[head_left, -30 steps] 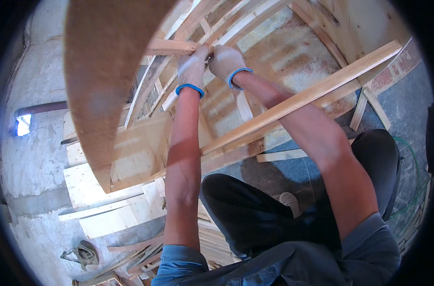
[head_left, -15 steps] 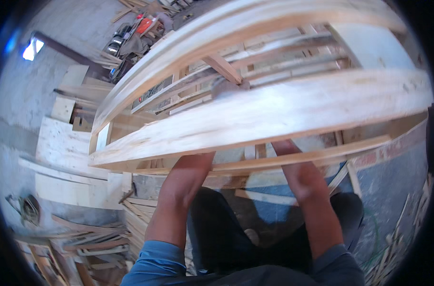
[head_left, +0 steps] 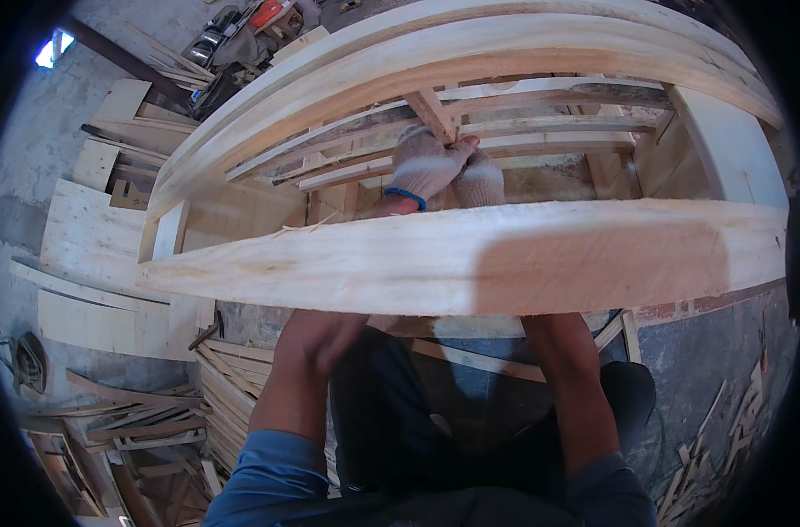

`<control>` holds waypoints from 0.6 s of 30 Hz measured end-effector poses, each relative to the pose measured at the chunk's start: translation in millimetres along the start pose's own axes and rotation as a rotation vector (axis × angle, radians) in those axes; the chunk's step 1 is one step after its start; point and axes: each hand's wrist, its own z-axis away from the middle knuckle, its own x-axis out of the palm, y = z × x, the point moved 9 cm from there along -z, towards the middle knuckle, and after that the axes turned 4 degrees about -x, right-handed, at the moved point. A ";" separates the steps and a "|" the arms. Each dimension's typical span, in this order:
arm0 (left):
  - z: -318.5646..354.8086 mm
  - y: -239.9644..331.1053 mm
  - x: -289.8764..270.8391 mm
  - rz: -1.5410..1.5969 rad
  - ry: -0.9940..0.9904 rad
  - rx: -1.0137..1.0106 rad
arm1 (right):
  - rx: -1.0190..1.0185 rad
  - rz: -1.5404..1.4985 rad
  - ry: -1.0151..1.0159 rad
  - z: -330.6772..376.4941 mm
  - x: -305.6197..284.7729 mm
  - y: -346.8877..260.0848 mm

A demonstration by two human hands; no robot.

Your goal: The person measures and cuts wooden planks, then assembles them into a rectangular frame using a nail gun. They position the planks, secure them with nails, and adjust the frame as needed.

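A long, pale wooden frame spans the view in front of me, its broad near plank (head_left: 356,263) lying above my forearms. Both arms reach under that plank into the frame. My left hand (head_left: 422,165), in a knitted work glove with a blue band at the wrist, is closed at the lower end of a short wooden strip (head_left: 432,114) that slants down from the far rail (head_left: 435,66). Pressed against it on the right is my gloved right hand (head_left: 479,182), its fingers curled; what lies in them is hidden.
Thin slats (head_left: 540,126) run lengthwise inside the frame, and a wide board (head_left: 725,145) crosses its right end. Plywood sheets (head_left: 93,233) lie on the left. Wood strips (head_left: 229,378) are stacked at lower left, and offcuts (head_left: 707,448) litter the lower right.
The view has shifted, so the near plank sits lower and flatter, and both gloved hands now show inside the frame. Earlier they were mostly hidden and blurred at the strip's lower end.
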 end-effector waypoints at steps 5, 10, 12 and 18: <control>10.2 15.2 -9.9 0.211 0.040 -0.009 | 0.022 -0.008 0.006 10.9 -17.4 4.8; 26.7 35.8 -17.1 -0.021 0.164 0.430 | 0.032 0.001 -0.002 18.2 -22.0 8.8; 5.0 22.9 -8.1 0.018 0.055 0.093 | 0.035 0.001 -0.010 18.8 -20.0 9.8; -16.7 0.4 13.2 -0.245 -0.056 -0.024 | -0.042 -0.006 0.025 -55.9 21.1 9.4</control>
